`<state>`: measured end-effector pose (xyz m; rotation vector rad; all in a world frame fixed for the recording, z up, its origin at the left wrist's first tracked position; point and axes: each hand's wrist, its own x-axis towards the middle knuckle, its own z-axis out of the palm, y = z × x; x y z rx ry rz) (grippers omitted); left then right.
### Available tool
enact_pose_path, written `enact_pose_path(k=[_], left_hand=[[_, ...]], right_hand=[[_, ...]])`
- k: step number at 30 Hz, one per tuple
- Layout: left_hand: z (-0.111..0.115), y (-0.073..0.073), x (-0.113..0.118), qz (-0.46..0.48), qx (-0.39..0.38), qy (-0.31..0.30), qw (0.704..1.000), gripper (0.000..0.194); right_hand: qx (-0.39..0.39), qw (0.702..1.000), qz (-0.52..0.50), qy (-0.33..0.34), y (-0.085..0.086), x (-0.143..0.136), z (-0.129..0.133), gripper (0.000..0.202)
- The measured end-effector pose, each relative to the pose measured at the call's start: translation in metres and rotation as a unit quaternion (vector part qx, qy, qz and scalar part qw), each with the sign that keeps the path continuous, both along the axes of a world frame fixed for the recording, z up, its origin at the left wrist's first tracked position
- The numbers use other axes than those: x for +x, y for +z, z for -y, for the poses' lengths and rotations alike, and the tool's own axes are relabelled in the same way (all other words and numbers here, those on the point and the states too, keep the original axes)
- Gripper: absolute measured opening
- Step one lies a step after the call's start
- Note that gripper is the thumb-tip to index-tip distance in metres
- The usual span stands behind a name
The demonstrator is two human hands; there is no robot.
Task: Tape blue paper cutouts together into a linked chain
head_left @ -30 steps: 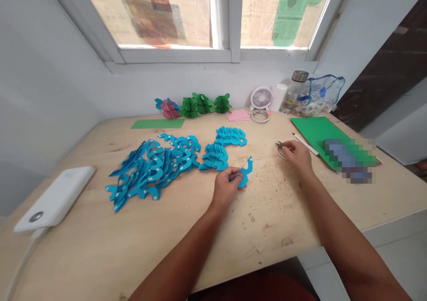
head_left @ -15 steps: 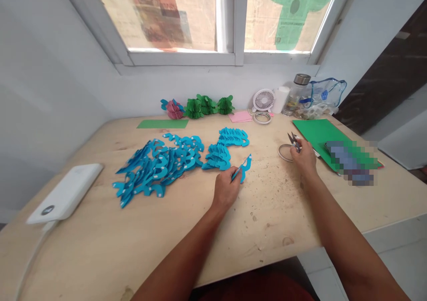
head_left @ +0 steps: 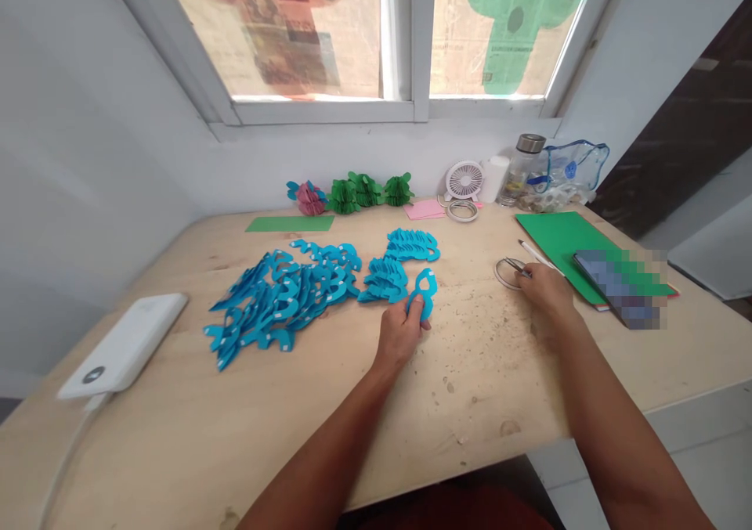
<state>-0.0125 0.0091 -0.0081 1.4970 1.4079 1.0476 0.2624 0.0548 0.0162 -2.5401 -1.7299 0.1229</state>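
Observation:
My left hand [head_left: 403, 330] pinches a blue paper cutout [head_left: 428, 283] with a cut-out opening, just right of a folded blue stack [head_left: 385, 279]. Another folded blue stack [head_left: 413, 245] lies behind it. To the left spreads a large pile of blue paper cutouts [head_left: 285, 299] with small white squares on them. My right hand [head_left: 547, 286] is closed round dark-bladed scissors [head_left: 517, 267], their tips over a tape roll [head_left: 504, 273] on the table. A white pen [head_left: 537, 254] lies just behind that hand.
A green sheet [head_left: 564, 236] and a phone [head_left: 611, 287] lie at the right. Along the wall stand green paper shapes [head_left: 364, 189], a small fan [head_left: 464, 179] and a bottle [head_left: 521, 171]. A white power bank [head_left: 132, 342] with a cable is at the left.
The blue cutout in my left hand has turned, and its opening now faces the camera. My right hand has moved slightly right and down, lowering the scissors, whose blades look closer together.

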Motion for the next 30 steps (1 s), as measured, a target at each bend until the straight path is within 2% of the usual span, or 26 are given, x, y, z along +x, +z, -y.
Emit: enact_pose_path(k=[3,8,12,15,17,19,22,24,26,30], left_hand=[[0.003,0.01,0.0,-0.116,0.033,0.015,0.993,0.042],[0.006,0.02,0.0,-0.343,0.046,0.014,0.938,0.045],[0.006,0.019,0.0,-0.411,0.044,-0.007,0.91,0.054],[0.005,0.019,0.0,-0.428,0.041,-0.009,0.903,0.055],[0.005,0.021,-0.002,-0.412,0.047,0.0,0.91,0.053],[0.006,0.022,-0.003,-0.358,0.069,0.022,0.931,0.047],[0.007,0.023,-0.004,-0.2,0.119,0.055,0.971,0.032],[0.006,0.021,-0.004,-0.081,0.133,0.07,0.985,0.023],[0.006,0.018,-0.003,0.017,0.12,0.073,0.99,0.024],[0.006,0.014,0.0,0.123,0.105,0.055,0.985,0.039]], right_hand=[[-0.009,1.0,0.004,0.004,0.0,0.006,0.0,0.034],[-0.029,1.0,0.005,0.006,0.001,0.012,0.0,0.036],[-0.039,0.999,0.015,0.001,0.005,0.009,0.002,0.035],[-0.014,0.999,0.035,0.005,0.007,0.003,0.002,0.036],[0.017,0.999,0.043,0.015,0.008,-0.003,0.003,0.036],[0.058,0.997,0.042,0.035,0.009,-0.013,0.005,0.036],[0.148,0.983,0.033,0.102,0.009,-0.034,0.012,0.033],[0.198,0.965,0.002,0.173,0.008,-0.05,0.019,0.03],[0.235,0.938,-0.044,0.251,0.007,-0.063,0.026,0.026],[0.269,0.887,-0.097,0.362,0.005,-0.082,0.038,0.021]])
